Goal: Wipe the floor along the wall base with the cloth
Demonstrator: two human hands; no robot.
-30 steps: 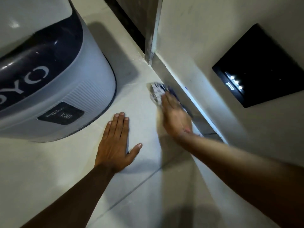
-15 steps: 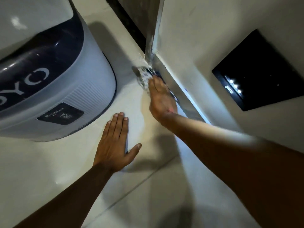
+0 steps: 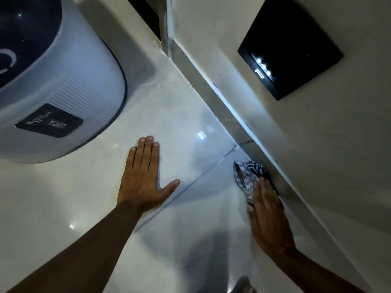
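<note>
The right hand (image 3: pixel 268 214) lies flat with the palm down on a crumpled cloth (image 3: pixel 247 176) and presses it on the floor; the fingers are straight and close together on top of the cloth, not curled around it. The cloth has a blue and white pattern. It sits right at the wall base (image 3: pixel 213 81), touching the grey skirting strip, just on the near side of a tile joint (image 3: pixel 190 182) that runs across the glossy pale floor (image 3: pixel 63 197).

The left hand (image 3: pixel 143 176) holds nothing. It rests flat on the floor with four fingers together and the thumb spread to the side, well apart from the cloth, and its thumb tip is near the tile joint.

To the left stands a big rounded grey appliance (image 3: pixel 84 81) with a dark top. On the top a part of a white letter like "C" is visible. On its side there is a dark label (image 3: pixel 49 121) with pale writing, seen upside down and too blurred to read with certainty.

On the wall (image 3: pixel 317 144) above the skirting is a black square panel (image 3: pixel 289 47) with a row of small white lights and a short white word beside them, too small to read.
</note>
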